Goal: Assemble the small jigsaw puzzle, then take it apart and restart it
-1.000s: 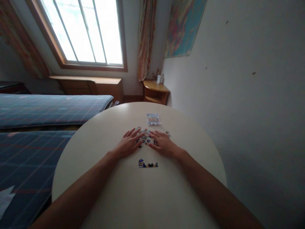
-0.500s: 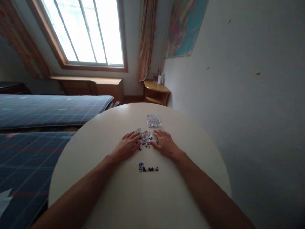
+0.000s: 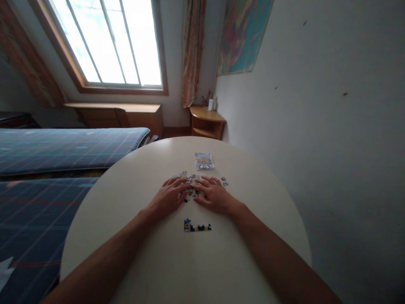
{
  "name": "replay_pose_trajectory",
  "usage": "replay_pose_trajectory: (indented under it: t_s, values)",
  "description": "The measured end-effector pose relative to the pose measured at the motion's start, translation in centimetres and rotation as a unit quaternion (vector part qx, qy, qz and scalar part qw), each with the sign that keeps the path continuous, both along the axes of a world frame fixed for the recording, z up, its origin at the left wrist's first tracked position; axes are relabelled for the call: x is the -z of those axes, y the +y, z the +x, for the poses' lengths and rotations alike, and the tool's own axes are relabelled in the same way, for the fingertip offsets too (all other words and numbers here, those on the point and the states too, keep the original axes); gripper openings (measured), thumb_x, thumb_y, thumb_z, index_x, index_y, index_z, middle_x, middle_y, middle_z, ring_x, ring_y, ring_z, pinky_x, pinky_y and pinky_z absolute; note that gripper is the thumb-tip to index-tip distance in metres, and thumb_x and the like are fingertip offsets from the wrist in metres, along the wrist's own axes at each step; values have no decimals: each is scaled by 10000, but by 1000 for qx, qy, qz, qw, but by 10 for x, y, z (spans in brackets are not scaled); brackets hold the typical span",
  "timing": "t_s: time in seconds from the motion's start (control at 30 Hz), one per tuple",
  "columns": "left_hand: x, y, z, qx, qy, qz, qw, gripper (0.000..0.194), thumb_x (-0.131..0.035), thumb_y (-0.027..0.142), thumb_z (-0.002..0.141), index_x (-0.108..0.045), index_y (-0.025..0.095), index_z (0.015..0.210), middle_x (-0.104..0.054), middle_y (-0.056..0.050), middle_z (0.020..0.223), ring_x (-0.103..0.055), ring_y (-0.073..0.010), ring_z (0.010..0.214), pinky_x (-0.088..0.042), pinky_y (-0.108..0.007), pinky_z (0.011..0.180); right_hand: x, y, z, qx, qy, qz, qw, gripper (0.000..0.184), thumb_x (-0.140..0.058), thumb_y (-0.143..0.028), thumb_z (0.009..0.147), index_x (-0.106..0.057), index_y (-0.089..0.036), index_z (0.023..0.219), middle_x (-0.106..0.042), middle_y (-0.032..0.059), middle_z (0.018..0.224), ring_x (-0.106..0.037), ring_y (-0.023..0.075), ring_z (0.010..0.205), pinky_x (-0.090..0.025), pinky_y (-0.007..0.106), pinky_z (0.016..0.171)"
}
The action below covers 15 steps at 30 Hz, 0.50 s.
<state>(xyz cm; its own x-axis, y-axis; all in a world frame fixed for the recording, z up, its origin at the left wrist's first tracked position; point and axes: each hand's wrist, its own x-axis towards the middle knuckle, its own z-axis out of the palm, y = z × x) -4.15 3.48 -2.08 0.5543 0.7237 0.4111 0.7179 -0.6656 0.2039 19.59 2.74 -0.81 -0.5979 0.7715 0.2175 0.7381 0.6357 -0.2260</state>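
A pile of loose jigsaw puzzle pieces (image 3: 190, 192) lies on the round table, partly covered by both hands. My left hand (image 3: 171, 193) rests flat over the pile's left side, fingers outstretched. From the right, my right hand (image 3: 213, 194) lies over the pieces with its fingers spread; its fingertips come close to those of the left. A few stray pieces (image 3: 224, 181) sit just beyond the right hand. Nearer to me is a joined strip of puzzle pieces (image 3: 198, 226), L-shaped, dark blue and tan. Behind the pile lies a small picture sheet (image 3: 204, 161).
The cream round table (image 3: 139, 261) stands close to a white wall (image 3: 341, 169) on the right. A bed with a plaid mattress (image 3: 63, 147) is on the left. A wooden corner shelf (image 3: 207, 120) and a desk (image 3: 142, 109) stand beyond, under the window.
My right hand has moved left over the pile, closer to my left hand. Stray pieces now show to the right of it. The left hand has hardly moved.
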Motion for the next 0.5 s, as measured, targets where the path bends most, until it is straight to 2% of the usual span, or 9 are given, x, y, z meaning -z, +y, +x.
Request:
replay_pose_trajectory:
  t_s: [0.17,0.33,0.5]
  values:
    - [-3,1,-1,5,-15,3,1000,263,-503,267,952,-702,285,1122,-686,-27,1171,-572,-220,1127,-429,-421,1031,-1,0,-2,-3,5,5,1000,494,-510,-501,929,-529,-279,1370,-489,55,1469,-363,279,1392,-229,494,1139]
    - [-3,3,-3,23,-29,0,999,222,-539,272,934,-725,273,1056,-708,-18,1150,-592,-217,1107,-427,-414,1030,-5,-1,-2,-13,17,15,1000,437,-550,-481,912,-595,-247,1278,-536,76,1420,-399,272,1366,-240,481,1135]
    - [-5,3,-4,28,-43,2,999,206,-549,274,926,-735,274,1014,-721,-22,1118,-614,-206,1081,-428,-408,1026,-6,-1,-3,-31,14,9,999,515,-548,-495,912,-506,-286,1380,-511,56,1447,-380,263,1377,-238,479,1139]
